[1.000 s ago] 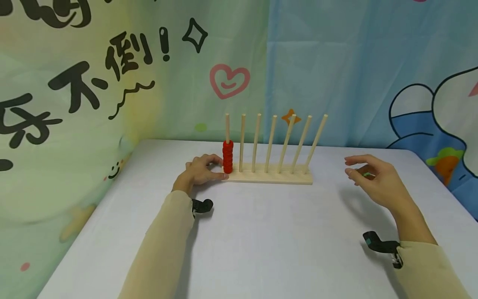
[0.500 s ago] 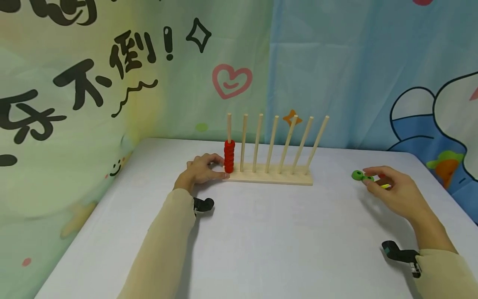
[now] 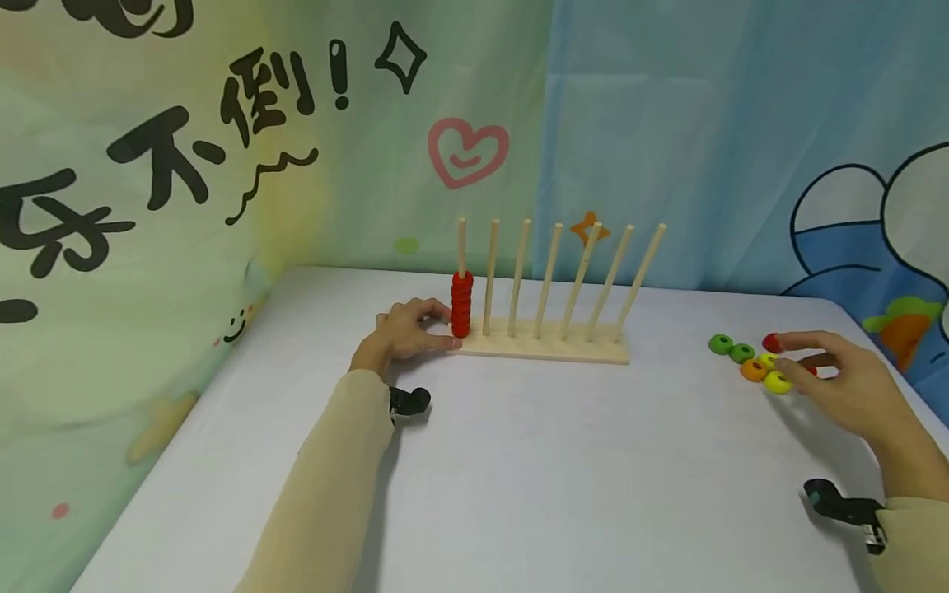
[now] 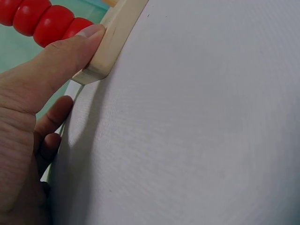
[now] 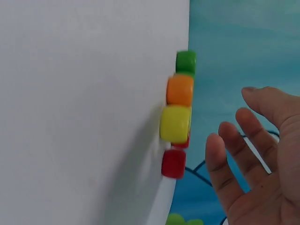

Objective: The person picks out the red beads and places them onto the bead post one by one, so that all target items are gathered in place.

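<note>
A wooden peg rack (image 3: 549,349) with a row of upright pegs stands toward the back of the table. Several red beads (image 3: 461,305) are stacked on its leftmost peg. My left hand (image 3: 408,331) grips the left end of the base; in the left wrist view the thumb (image 4: 70,51) lies on the wood beside the red beads. Over a cluster of loose beads at the right hovers my right hand (image 3: 853,383), fingers apart and holding nothing. Green beads (image 3: 721,344), an orange bead (image 3: 754,371), yellow beads (image 3: 778,383) and red ones lie there, some partly hidden by the fingers.
The white table (image 3: 563,478) carries the rack and beads. A printed cloth backdrop (image 3: 630,123) hangs behind the table and along the left side. Black wrist cameras (image 3: 845,504) sit at both cuffs.
My right hand has moved to the right and slightly down, bringing the loose beads into sight. The left hand stays on the rack, while the view has shifted slightly.
</note>
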### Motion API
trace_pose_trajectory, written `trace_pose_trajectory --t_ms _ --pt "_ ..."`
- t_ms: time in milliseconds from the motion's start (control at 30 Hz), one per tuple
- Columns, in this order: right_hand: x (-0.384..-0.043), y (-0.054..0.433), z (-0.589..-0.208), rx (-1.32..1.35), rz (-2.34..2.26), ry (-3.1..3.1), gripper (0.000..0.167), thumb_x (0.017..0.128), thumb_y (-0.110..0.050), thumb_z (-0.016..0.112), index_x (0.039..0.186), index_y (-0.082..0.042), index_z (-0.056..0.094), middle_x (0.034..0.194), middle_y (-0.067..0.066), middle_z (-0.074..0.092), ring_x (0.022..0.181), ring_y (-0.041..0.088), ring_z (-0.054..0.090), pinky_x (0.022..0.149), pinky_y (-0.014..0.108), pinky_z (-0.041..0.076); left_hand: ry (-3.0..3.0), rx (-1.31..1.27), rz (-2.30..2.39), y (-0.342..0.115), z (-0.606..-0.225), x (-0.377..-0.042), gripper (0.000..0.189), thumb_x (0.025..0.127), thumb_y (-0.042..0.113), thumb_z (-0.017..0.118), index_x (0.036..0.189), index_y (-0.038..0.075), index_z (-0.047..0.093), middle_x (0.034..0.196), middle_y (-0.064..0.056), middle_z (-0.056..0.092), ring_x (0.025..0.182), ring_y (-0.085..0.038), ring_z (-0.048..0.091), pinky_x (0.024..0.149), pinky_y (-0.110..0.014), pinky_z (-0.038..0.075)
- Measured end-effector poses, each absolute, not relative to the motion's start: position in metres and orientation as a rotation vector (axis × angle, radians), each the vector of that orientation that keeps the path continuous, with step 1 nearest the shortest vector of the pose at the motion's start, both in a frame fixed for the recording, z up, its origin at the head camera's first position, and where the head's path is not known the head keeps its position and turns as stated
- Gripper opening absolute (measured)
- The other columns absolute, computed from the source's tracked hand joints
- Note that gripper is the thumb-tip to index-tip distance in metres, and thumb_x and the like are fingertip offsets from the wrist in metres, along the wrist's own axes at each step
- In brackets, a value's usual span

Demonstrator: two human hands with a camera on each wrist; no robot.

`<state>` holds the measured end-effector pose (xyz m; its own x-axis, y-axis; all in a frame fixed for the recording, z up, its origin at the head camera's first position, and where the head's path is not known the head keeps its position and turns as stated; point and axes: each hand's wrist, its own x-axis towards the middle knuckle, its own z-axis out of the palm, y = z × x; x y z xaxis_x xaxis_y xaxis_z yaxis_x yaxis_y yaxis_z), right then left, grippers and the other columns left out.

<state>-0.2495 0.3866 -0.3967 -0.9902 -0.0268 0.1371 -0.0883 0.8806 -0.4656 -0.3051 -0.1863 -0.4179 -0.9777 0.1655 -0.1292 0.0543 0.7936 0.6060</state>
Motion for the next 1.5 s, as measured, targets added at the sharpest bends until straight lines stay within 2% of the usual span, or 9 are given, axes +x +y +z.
trace_pose_trajectory --t_ms 100,200,400,633,800,1033,1267,1500 --pt "-0.251 0.396 -0.394 0.020 0.717 -2.934 0.053 0.100 -0.029 0.059 0.140 0.002 0.044 0.137 0.037 0.035 0.111 0.057 0.039 0.073 0.067 0.046 2.801 0.179 0.943 -0.186 -0.418 -0.306 0.050 0.075 0.056 0.079 0.115 0.032 0.062 0.127 0.004 0.054 0.119 -0.024 0.040 0.099 -0.050 0.022" --pt "-0.252 0.402 -0.393 0.000 0.692 -2.938 0.054 0.100 -0.026 0.060 0.141 0.005 0.042 0.139 0.039 0.032 0.112 0.059 0.037 0.077 0.072 0.043 2.805 0.170 0.936 -0.186 -0.418 -0.306 0.049 0.075 0.056 0.079 0.114 0.032 0.061 0.126 0.004 0.054 0.119 -0.024 0.040 0.100 -0.050 0.022" --pt "-0.257 0.410 -0.404 -0.051 0.656 -3.000 0.062 0.101 -0.036 0.057 0.144 0.003 0.038 0.143 0.039 0.027 0.116 0.059 0.031 0.082 0.077 0.037 2.806 0.151 0.937 -0.187 -0.419 -0.307 0.049 0.075 0.055 0.080 0.114 0.032 0.062 0.127 0.003 0.054 0.119 -0.025 0.040 0.101 -0.050 0.022" --pt "-0.254 0.420 -0.422 -0.077 0.648 -3.080 0.061 0.102 -0.030 0.054 0.149 0.000 0.030 0.145 0.042 0.021 0.119 0.063 0.028 0.083 0.078 0.035 2.820 0.158 0.901 -0.183 -0.424 -0.309 0.049 0.075 0.056 0.079 0.114 0.033 0.062 0.129 0.005 0.054 0.119 -0.024 0.040 0.101 -0.050 0.022" --pt "-0.254 0.421 -0.423 -0.066 0.648 -3.133 0.060 0.099 -0.016 0.051 0.150 0.003 0.026 0.143 0.044 0.021 0.117 0.064 0.027 0.084 0.078 0.034 2.823 0.165 0.892 -0.182 -0.423 -0.308 0.050 0.075 0.056 0.078 0.115 0.033 0.062 0.130 0.004 0.054 0.119 -0.025 0.040 0.101 -0.051 0.022" --pt "-0.257 0.422 -0.423 -0.009 0.615 -3.174 0.056 0.095 -0.010 0.048 0.147 0.004 0.031 0.139 0.044 0.027 0.114 0.061 0.030 0.087 0.076 0.034 2.829 0.153 0.918 -0.184 -0.418 -0.306 0.049 0.076 0.054 0.079 0.115 0.032 0.062 0.129 0.004 0.054 0.118 -0.024 0.040 0.100 -0.050 0.021" --pt "-0.253 0.424 -0.424 -0.015 0.588 -3.164 0.047 0.094 -0.005 0.054 0.137 0.008 0.041 0.131 0.044 0.027 0.108 0.059 0.034 0.087 0.072 0.038 2.824 0.164 0.929 -0.185 -0.418 -0.305 0.050 0.075 0.055 0.079 0.116 0.031 0.062 0.130 0.003 0.053 0.117 -0.024 0.040 0.099 -0.050 0.022" --pt "-0.249 0.424 -0.423 0.004 0.555 -3.144 0.037 0.095 -0.003 0.057 0.128 0.011 0.047 0.118 0.039 0.041 0.103 0.057 0.039 0.086 0.070 0.040 2.832 0.163 0.933 -0.186 -0.420 -0.304 0.050 0.075 0.056 0.078 0.116 0.031 0.062 0.129 0.003 0.054 0.117 -0.025 0.039 0.099 -0.050 0.022"
